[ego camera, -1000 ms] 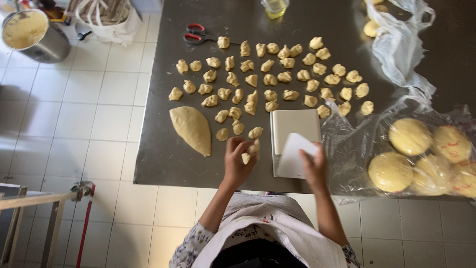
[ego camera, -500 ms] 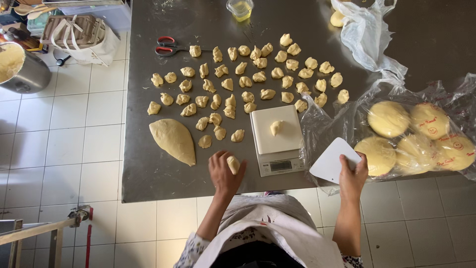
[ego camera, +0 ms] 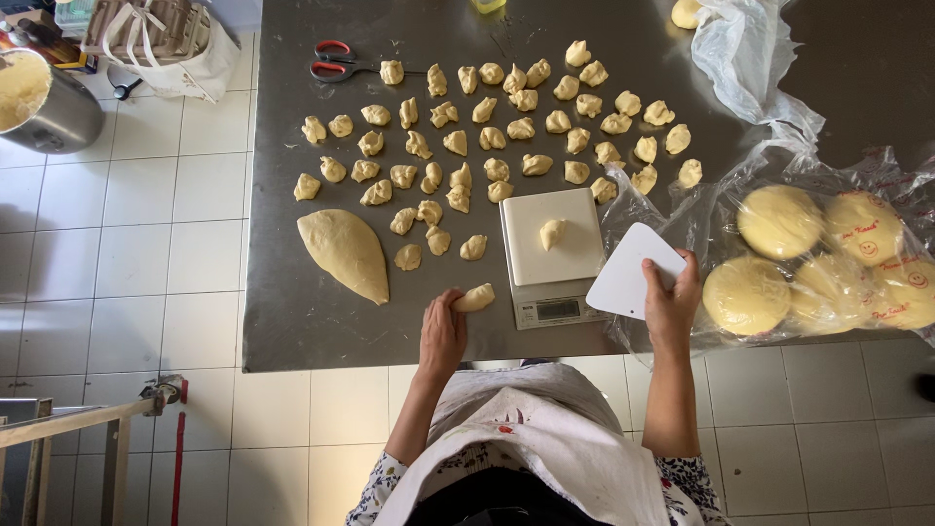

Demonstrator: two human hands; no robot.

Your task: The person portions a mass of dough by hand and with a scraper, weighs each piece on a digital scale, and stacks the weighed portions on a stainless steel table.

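Note:
My left hand rests at the steel table's near edge, fingers closed on a small dough piece. My right hand holds a white plastic scraper just right of the white kitchen scale. One small dough piece lies on the scale's platform. A larger teardrop-shaped lump of dough lies to the left of my left hand. Several small cut dough pieces are spread in rows across the table behind the scale.
Flat round dough discs in clear plastic bags lie right of the scale. Red-handled scissors lie at the far left of the steel table. A metal pot and a bag stand on the tiled floor to the left.
The scraper was over the scale a second ago; my right hand has drawn it off to the right. A dough piece now lies on the scale. My left hand stays on its dough piece.

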